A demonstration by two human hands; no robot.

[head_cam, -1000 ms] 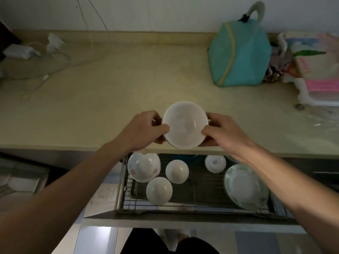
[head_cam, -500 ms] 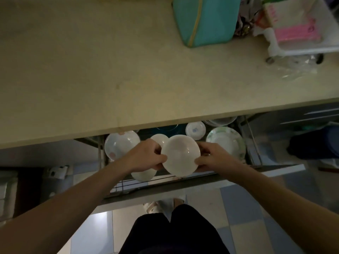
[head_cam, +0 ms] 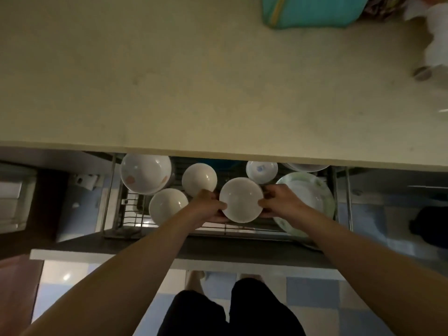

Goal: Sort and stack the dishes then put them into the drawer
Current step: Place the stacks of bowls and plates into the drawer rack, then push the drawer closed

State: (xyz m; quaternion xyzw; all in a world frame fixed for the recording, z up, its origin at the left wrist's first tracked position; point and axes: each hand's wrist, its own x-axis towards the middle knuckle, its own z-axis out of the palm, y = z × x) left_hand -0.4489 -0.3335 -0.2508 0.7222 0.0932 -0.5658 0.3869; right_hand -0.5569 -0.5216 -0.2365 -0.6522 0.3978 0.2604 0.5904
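The counter fills the upper half of the view, and its front edge hangs over the back part of the open drawer, so the dishes at the back are half hidden. The drawer holds a wire rack, probably so that wet dishes can drain and stand without sliding.

On the right side of the rack lies a stack of plates with a green pattern on the rim. At the back left stands the large bowl with pink marks inside. Two plain white bowls stand near it, sorted by size, it seems, and a small bowl with a blue mark is at the back.

The left hand and the right hand hold the white bowl by its two opposite sides, each grip clamped on the rim with curled fingers. Two hands keep it level in the free place between the bowls and the plates; I cannot tell if it touches the rack.

I can read no brand, label or writing on any dish.
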